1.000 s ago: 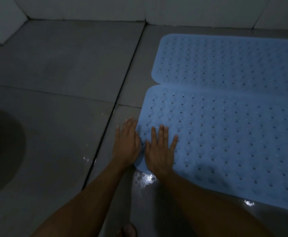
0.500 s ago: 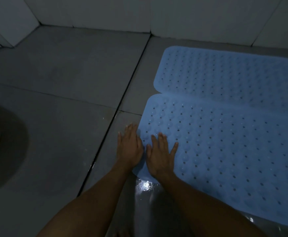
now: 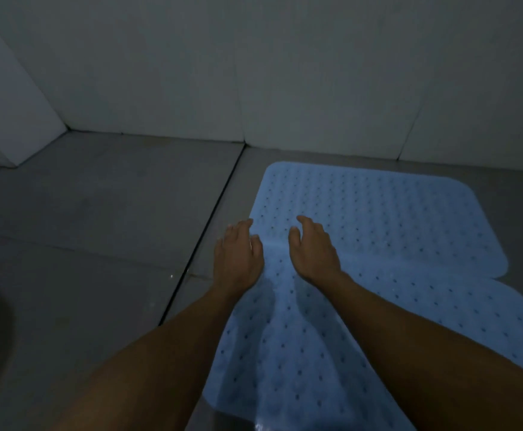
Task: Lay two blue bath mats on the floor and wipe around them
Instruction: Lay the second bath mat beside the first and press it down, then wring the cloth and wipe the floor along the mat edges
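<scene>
Floor tiles of grey, glossy ceramic (image 3: 104, 213), split by dark grout lines, are carrying everything here, and a pale tiled wall (image 3: 285, 73) is rising behind them. Two blue bath mats are already lying flat on those tiles, so the laying looks done; no cloth is showing, and wiping around them seems to be what is left. The far blue rubbery mat (image 3: 394, 219), rounded at the corners and dotted with small drain holes, is sitting near the wall, and the near blue mat (image 3: 285, 353) of the same dimpled make is overlapping its edge. The left hand (image 3: 238, 259) is hovering at the mats' left edge, fingers loose and gripping nothing. The right hand (image 3: 314, 250) is reaching over the far mat, fingers lightly curled, also holding nothing.
</scene>
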